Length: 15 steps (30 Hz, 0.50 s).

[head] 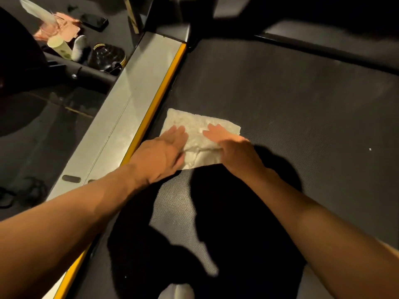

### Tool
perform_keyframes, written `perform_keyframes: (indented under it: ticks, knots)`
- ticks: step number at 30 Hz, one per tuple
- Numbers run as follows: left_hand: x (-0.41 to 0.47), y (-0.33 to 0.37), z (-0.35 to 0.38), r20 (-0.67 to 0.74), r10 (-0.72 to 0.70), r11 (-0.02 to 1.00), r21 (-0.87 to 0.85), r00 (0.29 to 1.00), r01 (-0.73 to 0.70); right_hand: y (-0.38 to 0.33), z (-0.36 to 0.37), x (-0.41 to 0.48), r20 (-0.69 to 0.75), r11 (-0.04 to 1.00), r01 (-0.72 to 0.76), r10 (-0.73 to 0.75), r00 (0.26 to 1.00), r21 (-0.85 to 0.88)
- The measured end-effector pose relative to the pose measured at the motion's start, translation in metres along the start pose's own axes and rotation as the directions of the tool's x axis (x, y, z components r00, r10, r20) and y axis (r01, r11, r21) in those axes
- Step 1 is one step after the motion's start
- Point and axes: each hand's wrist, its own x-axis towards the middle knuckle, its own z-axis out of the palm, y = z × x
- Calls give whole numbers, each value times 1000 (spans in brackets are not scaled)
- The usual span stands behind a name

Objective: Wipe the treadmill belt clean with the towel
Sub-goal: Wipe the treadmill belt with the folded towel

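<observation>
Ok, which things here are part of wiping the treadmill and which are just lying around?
Part of the job: towel, treadmill belt, left hand, right hand (both flat on the towel).
Just lying about, beyond the side rail: black phone, pale bottle, pink papers.

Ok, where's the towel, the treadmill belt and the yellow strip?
towel (197, 122): head view, bare far part between the fingertips.
treadmill belt (291, 104): head view, bare dark surface right of the towel.
yellow strip (159, 91): head view, midway along its length.
</observation>
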Motion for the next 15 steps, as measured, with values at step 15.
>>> perform_keyframes:
  ticks: [15]
  knots:
    - [13,19,19,-118,98,995,15,988,-97,16,-15,-18,100,981,-128,114,988,149]
